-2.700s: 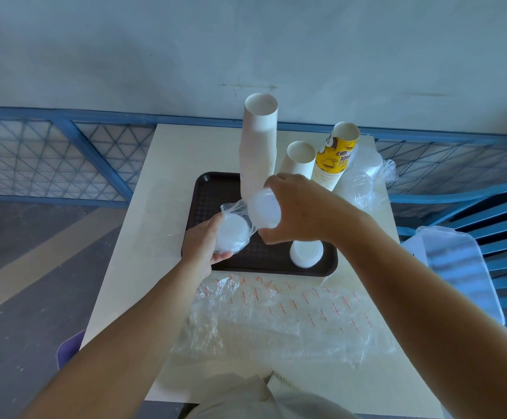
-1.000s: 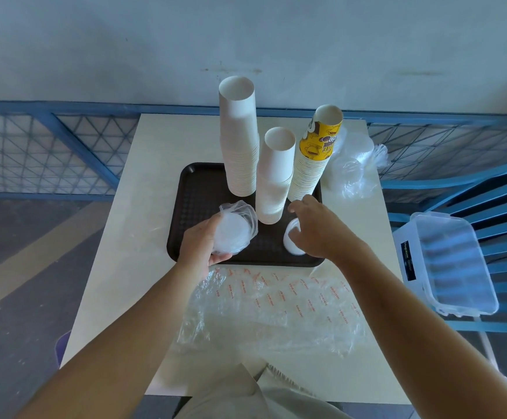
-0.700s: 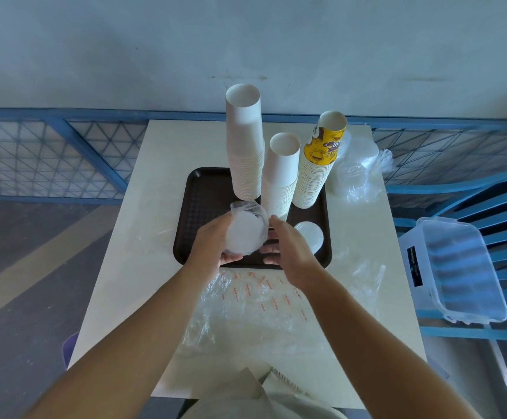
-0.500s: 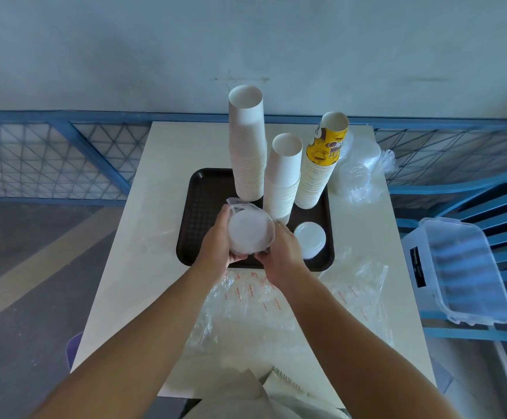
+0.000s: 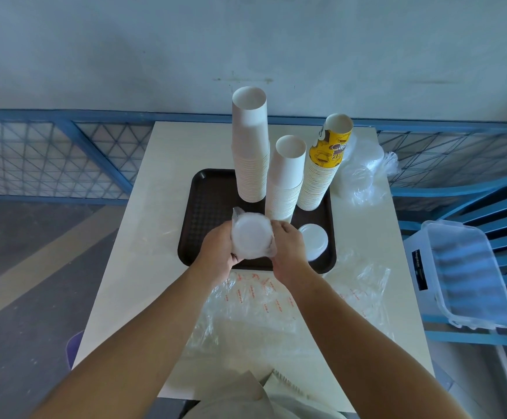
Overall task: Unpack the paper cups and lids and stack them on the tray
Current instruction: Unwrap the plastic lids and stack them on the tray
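A dark brown tray (image 5: 210, 213) lies on the white table. On it stand a tall white cup stack (image 5: 250, 146), a shorter white cup stack (image 5: 287, 176) and a stack topped by a yellow printed cup (image 5: 325, 164). A small pile of white lids (image 5: 314, 241) sits at the tray's front right. Over the tray's front edge, my left hand (image 5: 217, 252) and my right hand (image 5: 288, 247) grip a plastic-wrapped pack of lids (image 5: 252, 237) from both sides.
Crumpled clear wrapping with red print (image 5: 276, 303) covers the table's near half. More bagged lids (image 5: 364, 170) lie at the back right. A clear plastic bin (image 5: 464, 276) rests on a blue chair at right. A blue railing runs behind the table.
My right hand left the lid pile on the tray and came to the wrapped pack, which both hands now grip. The pack rose slightly and turned its flat end toward me.
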